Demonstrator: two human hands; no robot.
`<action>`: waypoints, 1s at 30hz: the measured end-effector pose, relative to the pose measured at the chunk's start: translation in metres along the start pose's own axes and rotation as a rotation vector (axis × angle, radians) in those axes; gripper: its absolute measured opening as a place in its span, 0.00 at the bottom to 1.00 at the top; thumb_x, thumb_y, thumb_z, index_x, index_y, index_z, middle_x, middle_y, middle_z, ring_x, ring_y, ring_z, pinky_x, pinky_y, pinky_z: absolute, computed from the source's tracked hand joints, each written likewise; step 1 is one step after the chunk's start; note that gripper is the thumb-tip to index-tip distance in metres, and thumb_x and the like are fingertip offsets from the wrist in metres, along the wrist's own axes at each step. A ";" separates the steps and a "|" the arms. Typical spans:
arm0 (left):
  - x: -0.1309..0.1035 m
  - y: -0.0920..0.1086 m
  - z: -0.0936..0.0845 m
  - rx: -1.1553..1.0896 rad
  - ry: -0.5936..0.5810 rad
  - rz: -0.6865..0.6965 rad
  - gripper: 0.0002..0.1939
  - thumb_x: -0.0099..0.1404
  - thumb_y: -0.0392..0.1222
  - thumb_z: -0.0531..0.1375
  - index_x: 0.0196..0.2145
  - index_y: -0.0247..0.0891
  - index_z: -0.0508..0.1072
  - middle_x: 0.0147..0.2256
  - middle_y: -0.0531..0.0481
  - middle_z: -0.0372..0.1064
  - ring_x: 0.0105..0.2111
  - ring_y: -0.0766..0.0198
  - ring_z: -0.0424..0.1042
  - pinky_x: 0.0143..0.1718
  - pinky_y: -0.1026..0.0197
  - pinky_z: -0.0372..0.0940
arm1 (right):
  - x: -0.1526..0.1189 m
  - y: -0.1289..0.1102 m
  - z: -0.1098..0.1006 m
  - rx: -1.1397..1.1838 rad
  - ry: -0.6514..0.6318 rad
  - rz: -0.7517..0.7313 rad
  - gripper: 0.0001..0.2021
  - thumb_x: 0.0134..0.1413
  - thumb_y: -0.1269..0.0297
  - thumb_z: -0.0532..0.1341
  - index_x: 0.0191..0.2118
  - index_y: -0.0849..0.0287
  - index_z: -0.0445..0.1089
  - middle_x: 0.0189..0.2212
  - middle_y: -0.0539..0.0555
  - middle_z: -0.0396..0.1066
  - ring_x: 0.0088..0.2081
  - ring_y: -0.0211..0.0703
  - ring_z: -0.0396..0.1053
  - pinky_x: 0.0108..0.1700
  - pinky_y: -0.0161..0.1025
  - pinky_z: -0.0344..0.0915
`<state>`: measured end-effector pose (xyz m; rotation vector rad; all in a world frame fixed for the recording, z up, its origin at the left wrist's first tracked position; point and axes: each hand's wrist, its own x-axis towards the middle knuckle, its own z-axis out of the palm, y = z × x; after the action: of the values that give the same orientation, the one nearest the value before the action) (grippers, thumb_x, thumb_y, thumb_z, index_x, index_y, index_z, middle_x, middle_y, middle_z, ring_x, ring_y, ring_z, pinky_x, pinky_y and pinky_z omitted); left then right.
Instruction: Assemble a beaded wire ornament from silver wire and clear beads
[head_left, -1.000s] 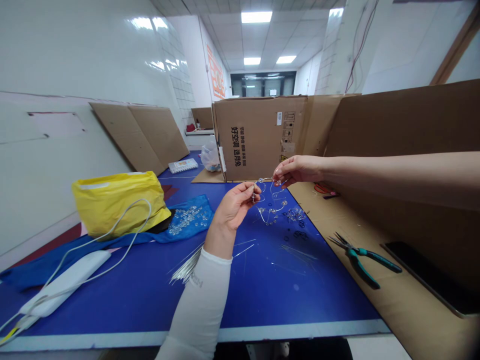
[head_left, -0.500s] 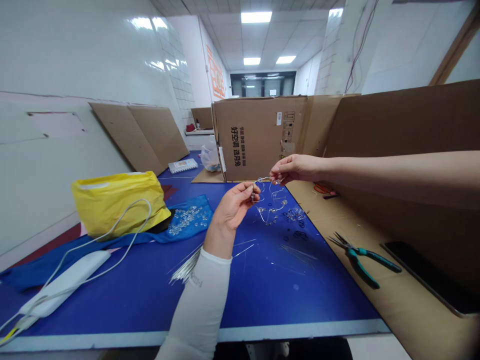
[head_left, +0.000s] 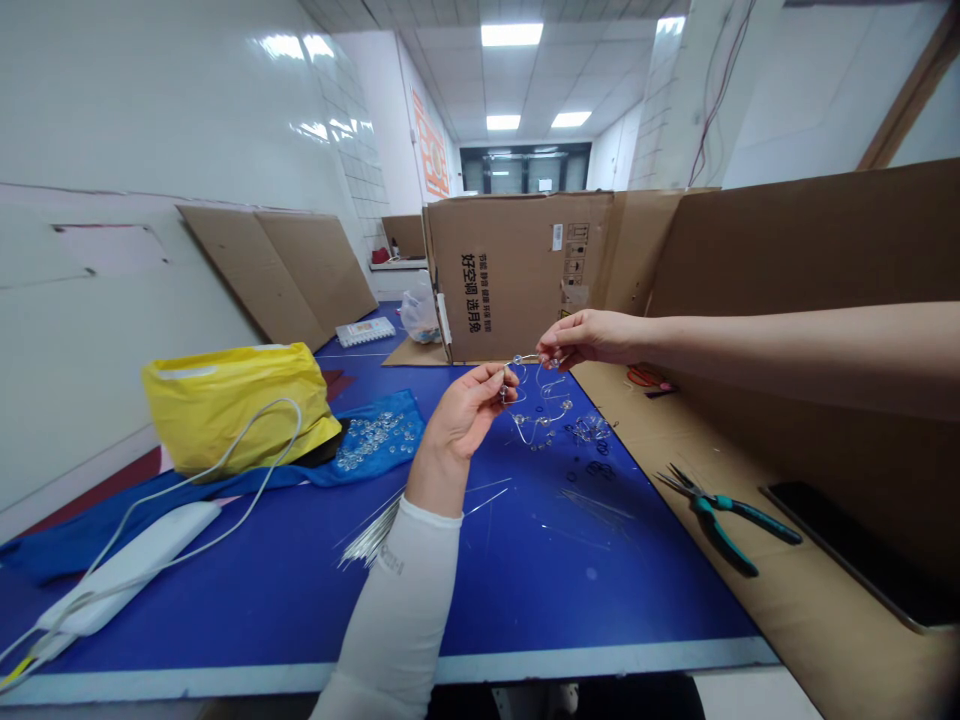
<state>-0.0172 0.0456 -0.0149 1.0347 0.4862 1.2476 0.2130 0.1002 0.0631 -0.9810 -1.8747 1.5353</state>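
Observation:
Between both hands hangs a beaded wire (head_left: 541,422), a thin silvery wire bent into loops with clear round beads along it. My left hand (head_left: 472,405), its forearm in a white sleeve, pinches the wire's left side between thumb and fingers. The upper right part is pinched by my right hand (head_left: 577,338), which reaches in from the right. The wire is held up above the blue table (head_left: 525,590). Beneath and behind it lie dark rings (head_left: 600,470) and a small heap of clear beaded pieces (head_left: 591,428).
Straight wires (head_left: 371,535) lie by my left forearm. Clear beads (head_left: 379,438) rest on a blue cloth near a yellow bag (head_left: 240,405). At right are pliers (head_left: 712,510) and a phone (head_left: 855,550) on cardboard. A white power strip (head_left: 135,570) lies at left; a cardboard box (head_left: 517,280) stands behind.
Almost nothing differs. Both hands and the beaded wire have shifted very slightly left, with the grips the same.

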 end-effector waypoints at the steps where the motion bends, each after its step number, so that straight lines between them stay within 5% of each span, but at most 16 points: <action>1: 0.000 0.000 0.000 0.000 0.001 -0.001 0.04 0.58 0.32 0.69 0.31 0.31 0.77 0.31 0.49 0.73 0.29 0.68 0.71 0.38 0.62 0.65 | 0.000 -0.001 0.001 0.000 0.002 0.004 0.10 0.48 0.59 0.74 0.32 0.59 0.79 0.31 0.53 0.79 0.34 0.39 0.74 0.40 0.36 0.74; 30: 0.000 -0.002 0.000 0.010 -0.021 -0.001 0.03 0.59 0.32 0.68 0.31 0.31 0.77 0.31 0.49 0.73 0.30 0.68 0.70 0.38 0.63 0.65 | 0.015 -0.014 0.000 -0.226 -0.101 0.075 0.11 0.44 0.57 0.75 0.31 0.56 0.79 0.29 0.51 0.79 0.32 0.39 0.75 0.36 0.35 0.69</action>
<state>-0.0159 0.0458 -0.0160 1.0548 0.4764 1.2336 0.2011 0.1113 0.0758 -1.1021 -2.1407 1.4626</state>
